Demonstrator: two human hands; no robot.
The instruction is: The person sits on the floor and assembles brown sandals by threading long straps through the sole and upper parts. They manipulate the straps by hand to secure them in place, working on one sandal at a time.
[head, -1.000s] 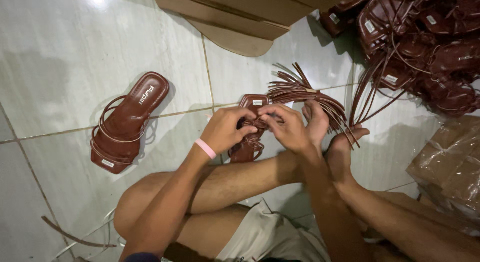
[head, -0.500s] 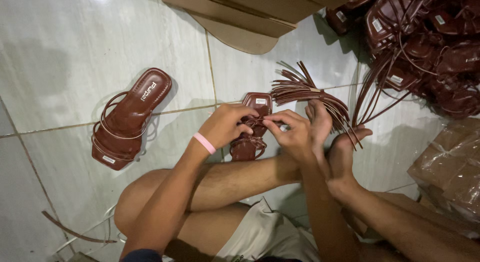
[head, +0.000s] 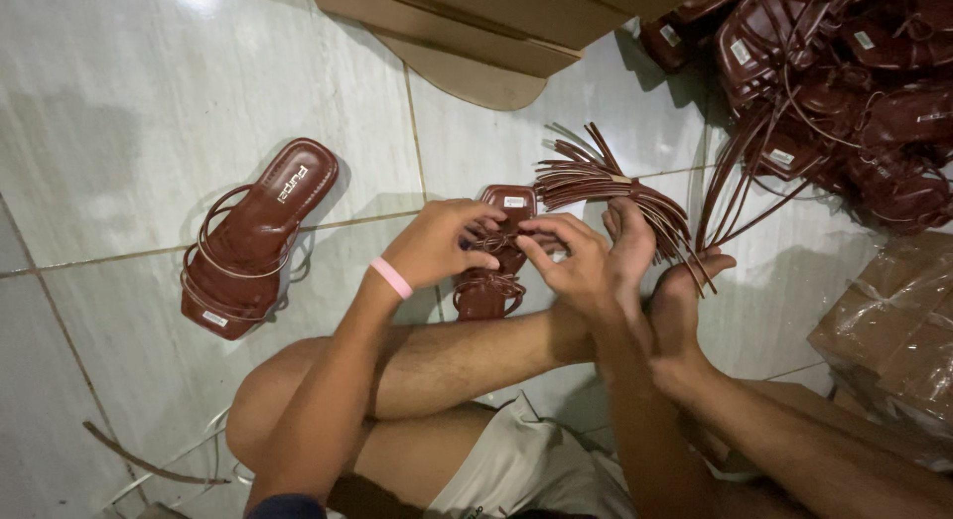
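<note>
Head camera looks down at a person seated on a pale tiled floor [head: 119, 92], legs folded, both hands meeting at a brown strappy sandal [head: 493, 281] that lies near the middle of the frame, its heel end toward the top. Left hand [head: 437, 243], with a pink wristband [head: 391, 278] on the wrist, curls its fingers over the sandal's straps, fingertips pressed together on them at the middle of the shoe. Right hand [head: 576, 259] comes in from the other side, its thumb and forefinger pinched on the same thin straps, just touching the left fingertips. A bundle of loose brown straps [head: 608, 187] fans out just right of centre, above the right hand, resting against the person's bare foot [head: 681, 301]. A second brown sandal [head: 250, 239], finished with looped straps, lies well apart at the left of the frame on the tiles. A heap of brown sandals [head: 844, 92] fills the upper right corner, long straps trailing down from it. Flat cardboard pieces [head: 476, 33] lie at the top centre, and a plastic-wrapped brown package [head: 893, 330] sits at the right edge. One stray strap [head: 139, 464] lies at the lower left.
</note>
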